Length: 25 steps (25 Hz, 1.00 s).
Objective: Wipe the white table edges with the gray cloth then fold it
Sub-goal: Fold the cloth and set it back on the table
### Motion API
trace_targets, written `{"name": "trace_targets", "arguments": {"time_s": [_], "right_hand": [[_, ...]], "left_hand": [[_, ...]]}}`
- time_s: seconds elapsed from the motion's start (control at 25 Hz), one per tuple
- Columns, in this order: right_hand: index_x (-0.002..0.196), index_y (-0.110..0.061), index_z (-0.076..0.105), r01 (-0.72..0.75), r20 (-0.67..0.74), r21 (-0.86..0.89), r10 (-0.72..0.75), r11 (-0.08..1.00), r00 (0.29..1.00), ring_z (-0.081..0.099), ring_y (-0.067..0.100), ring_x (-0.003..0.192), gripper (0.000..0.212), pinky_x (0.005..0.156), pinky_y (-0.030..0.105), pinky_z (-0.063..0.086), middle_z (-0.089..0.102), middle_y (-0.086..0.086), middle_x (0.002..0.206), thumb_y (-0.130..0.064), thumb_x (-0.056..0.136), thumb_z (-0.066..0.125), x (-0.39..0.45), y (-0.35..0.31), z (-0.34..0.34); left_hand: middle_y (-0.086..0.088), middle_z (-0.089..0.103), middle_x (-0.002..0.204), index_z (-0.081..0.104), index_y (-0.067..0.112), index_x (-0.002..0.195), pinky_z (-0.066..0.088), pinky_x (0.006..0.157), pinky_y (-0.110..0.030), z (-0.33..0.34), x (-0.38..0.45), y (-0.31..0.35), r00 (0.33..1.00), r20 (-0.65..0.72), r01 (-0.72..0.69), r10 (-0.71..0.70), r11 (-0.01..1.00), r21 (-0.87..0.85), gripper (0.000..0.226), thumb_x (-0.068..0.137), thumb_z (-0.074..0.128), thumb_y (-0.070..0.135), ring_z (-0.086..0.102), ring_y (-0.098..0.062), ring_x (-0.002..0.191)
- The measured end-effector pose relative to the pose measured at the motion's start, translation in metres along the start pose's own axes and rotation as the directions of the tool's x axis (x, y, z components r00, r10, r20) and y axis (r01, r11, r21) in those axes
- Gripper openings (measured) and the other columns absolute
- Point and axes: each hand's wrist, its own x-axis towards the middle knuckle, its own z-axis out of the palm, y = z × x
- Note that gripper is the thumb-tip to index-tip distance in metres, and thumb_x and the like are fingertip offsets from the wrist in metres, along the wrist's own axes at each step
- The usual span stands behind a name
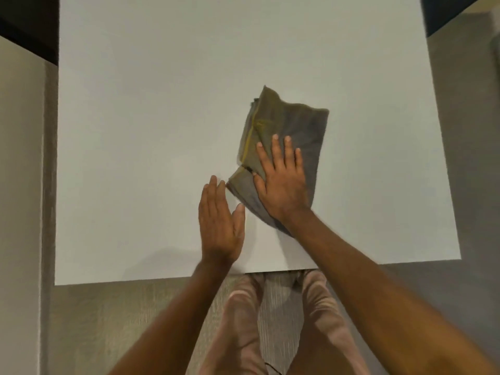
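The gray cloth [303, 125] lies folded into a rough rectangle right of centre on the white table [151, 125], tilted, with a yellowish seam along its left side. My right hand [281, 180] presses flat on the cloth's lower half, fingers spread. Just left of the cloth's lower corner, my left hand [220, 220] rests on the bare tabletop, flat, fingers together, its fingertips close to the cloth edge without gripping it.
The table's near edge [162, 281] runs across the lower frame, with my legs and gray carpet [89, 326] below it. A pale wall or panel [19, 185] stands at left. Dark areas sit beyond the far corners.
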Motion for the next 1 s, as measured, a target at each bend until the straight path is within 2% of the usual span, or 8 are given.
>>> {"name": "trace_targets", "arguments": {"time_s": [0.16, 0.44, 0.6, 0.72, 0.8, 0.88, 0.96, 1.0], "right_hand": [[0.167, -0.022, 0.023, 0.398, 0.062, 0.012, -0.398, 0.917, 0.915, 0.011, 0.035, 0.164, 0.068, 0.13, 0.056, 0.017, 0.018, 0.012, 0.176, -0.056, 0.109, 0.03, -0.044, -0.039, 0.017], [0.168, -0.031, 0.02, 0.814, 0.288, -0.024, -0.776, 0.58, 0.561, 0.012, 0.034, 0.164, 0.067, 0.131, 0.052, 0.011, 0.018, 0.009, 0.177, -0.058, 0.107, 0.03, -0.104, 0.04, -0.006], [0.159, -0.036, 0.041, 0.541, 0.246, -0.007, -0.523, 0.841, 0.816, 0.033, 0.033, 0.158, 0.057, 0.128, 0.051, 0.029, 0.038, 0.01, 0.169, -0.048, 0.104, 0.052, -0.143, 0.067, -0.035], [0.154, -0.025, 0.052, -0.079, 0.146, 0.252, 0.043, 0.964, 0.988, 0.037, 0.034, 0.154, 0.066, 0.121, 0.048, 0.036, 0.043, 0.012, 0.165, -0.028, 0.093, 0.077, -0.194, 0.057, -0.051], [0.146, -0.021, 0.053, -0.466, 0.168, 0.519, 0.449, 0.716, 0.878, 0.043, 0.024, 0.143, 0.063, 0.115, 0.039, 0.042, 0.045, 0.009, 0.156, -0.021, 0.089, 0.08, -0.216, 0.038, -0.057], [0.134, -0.014, 0.053, -0.668, 0.339, 0.708, 0.719, 0.23, 0.607, 0.054, 0.021, 0.121, 0.059, 0.101, 0.036, 0.052, 0.051, 0.015, 0.145, -0.015, 0.085, 0.086, -0.221, 0.022, -0.061], [0.131, -0.001, 0.056, -0.688, 0.69, 0.64, 0.65, -0.343, 0.318, 0.066, 0.028, 0.108, 0.059, 0.092, 0.04, 0.059, 0.063, 0.025, 0.136, -0.013, 0.083, 0.088, -0.21, 0.016, -0.064], [0.135, 0.001, 0.058, -0.667, 0.82, 0.535, 0.509, -0.519, 0.261, 0.07, 0.032, 0.107, 0.062, 0.093, 0.043, 0.061, 0.069, 0.026, 0.131, -0.016, 0.083, 0.088, -0.202, 0.017, -0.066]], "left_hand": [[-0.012, 0.021, 0.173, 0.027, 0.008, 0.162, 0.015, 0.131, -0.048, -0.031, 0.01, -0.001, 0.978, 0.025, 0.208, -0.207, 0.977, -0.051, 0.068, 0.109, 0.024, 0.051, 0.018, -0.03, 0.161], [-0.008, 0.006, 0.177, 0.015, 0.018, 0.167, 0.009, 0.13, -0.056, -0.034, 0.02, 0.017, 0.885, 0.437, 0.072, -0.161, 0.974, 0.214, 0.07, 0.109, 0.029, 0.054, 0.006, -0.031, 0.163], [-0.011, 0.012, 0.175, 0.016, 0.019, 0.167, 0.013, 0.126, -0.058, -0.031, -0.001, 0.027, 0.856, 0.476, 0.055, -0.203, 0.95, 0.306, 0.081, 0.104, 0.033, 0.066, 0.014, -0.035, 0.16], [-0.01, 0.041, 0.156, 0.034, 0.016, 0.16, 0.033, 0.11, -0.049, -0.029, -0.01, 0.04, 0.878, 0.414, 0.103, -0.24, 0.94, 0.325, 0.077, 0.1, 0.046, 0.063, 0.041, -0.033, 0.14], [-0.009, 0.052, 0.141, 0.047, 0.015, 0.148, 0.036, 0.101, -0.045, -0.028, -0.01, 0.049, 0.885, 0.373, 0.152, -0.278, 0.931, 0.332, 0.065, 0.099, 0.053, 0.058, 0.049, -0.031, 0.126], [-0.009, 0.057, 0.129, 0.056, 0.014, 0.133, 0.039, 0.095, -0.044, -0.028, -0.009, 0.057, 0.882, 0.363, 0.165, -0.3, 0.919, 0.358, 0.05, 0.101, 0.055, 0.053, 0.052, -0.03, 0.117], [-0.008, 0.06, 0.123, 0.059, 0.014, 0.123, 0.041, 0.092, -0.045, -0.031, -0.005, 0.063, 0.872, 0.366, 0.19, -0.325, 0.914, 0.358, 0.038, 0.104, 0.052, 0.047, 0.054, -0.03, 0.113], [-0.008, 0.061, 0.122, 0.059, 0.014, 0.121, 0.042, 0.092, -0.046, -0.032, -0.003, 0.065, 0.867, 0.364, 0.214, -0.341, 0.913, 0.346, 0.034, 0.105, 0.051, 0.044, 0.055, -0.03, 0.112]]}}
